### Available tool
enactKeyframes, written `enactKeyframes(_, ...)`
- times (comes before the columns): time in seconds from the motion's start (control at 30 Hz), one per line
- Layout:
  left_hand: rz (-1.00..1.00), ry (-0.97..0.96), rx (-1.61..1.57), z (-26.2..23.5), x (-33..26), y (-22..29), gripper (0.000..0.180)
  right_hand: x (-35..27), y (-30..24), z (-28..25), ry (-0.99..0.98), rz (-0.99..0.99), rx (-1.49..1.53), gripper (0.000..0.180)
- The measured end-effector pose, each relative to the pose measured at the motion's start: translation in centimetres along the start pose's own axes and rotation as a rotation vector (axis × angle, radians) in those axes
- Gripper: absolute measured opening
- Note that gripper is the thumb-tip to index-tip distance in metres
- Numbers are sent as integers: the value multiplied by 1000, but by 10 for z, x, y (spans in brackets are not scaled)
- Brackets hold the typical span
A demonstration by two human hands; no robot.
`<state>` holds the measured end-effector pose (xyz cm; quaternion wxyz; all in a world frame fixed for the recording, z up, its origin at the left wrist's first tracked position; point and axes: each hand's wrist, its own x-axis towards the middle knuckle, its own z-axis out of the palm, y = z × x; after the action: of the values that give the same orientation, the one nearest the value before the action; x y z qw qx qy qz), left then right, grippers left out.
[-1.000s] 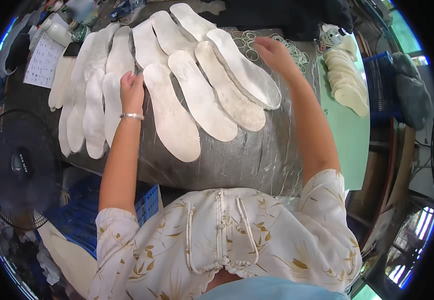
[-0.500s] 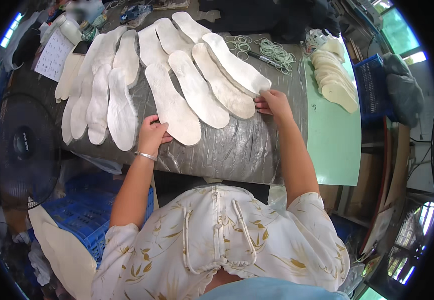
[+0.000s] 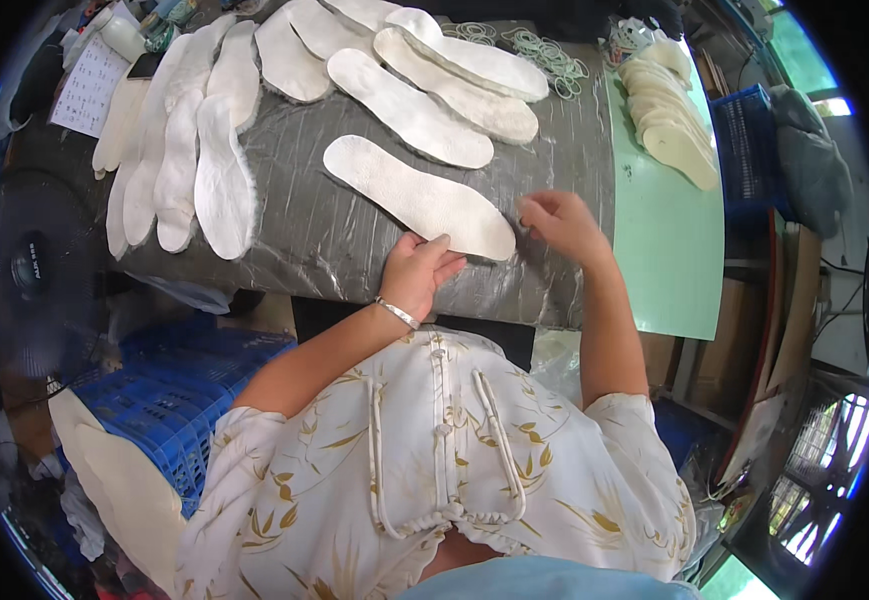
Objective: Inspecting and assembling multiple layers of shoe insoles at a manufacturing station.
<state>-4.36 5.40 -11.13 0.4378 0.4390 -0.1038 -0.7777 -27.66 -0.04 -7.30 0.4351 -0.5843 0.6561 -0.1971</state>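
A single white insole (image 3: 419, 197) lies at a slant near the front of the plastic-covered table (image 3: 294, 215). My left hand (image 3: 421, 274) pinches its near edge, thumb on top and fingers at the side. Just beyond the insole's right end is my right hand (image 3: 561, 224), its fingers curled together and blurred; whether anything is in them I cannot make out. Farther back, another insole (image 3: 409, 108) with a fluffy edge lies slanted beside an overlapping pair, the upper one (image 3: 479, 65) partly covering the lower. More fleecy white insoles (image 3: 222, 180) stand in rows on the left.
A fanned stack of cream insoles (image 3: 666, 120) rests on a green board (image 3: 662, 260) at the right. Pale rubber bands (image 3: 549, 60) lie at the back. A fan (image 3: 34, 265) and a blue crate (image 3: 169, 400) are at the left; another blue crate (image 3: 744, 145) stands at the right.
The nearest insole has moved right and turned, pulled apart from the others, with my left hand following. The insoles behind it are spread at a flatter slant. My right hand has left the rightmost insoles.
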Motion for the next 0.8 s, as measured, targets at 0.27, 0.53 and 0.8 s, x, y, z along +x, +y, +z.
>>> enactKeyframes(0.27, -99, -162, 47, -5, -29, -17, 29, -61, 21, 24, -8, 219, 629, 22)
enactKeyframes(0.53, -141, -182, 629, -31, -70, -4, 33, -33, 40, -3, -123, 25, 195, 21)
enactKeyframes(0.8, 865, 419, 735, -116, -152, 37, 26, -51, 46, -30, -40, -6, 53, 32)
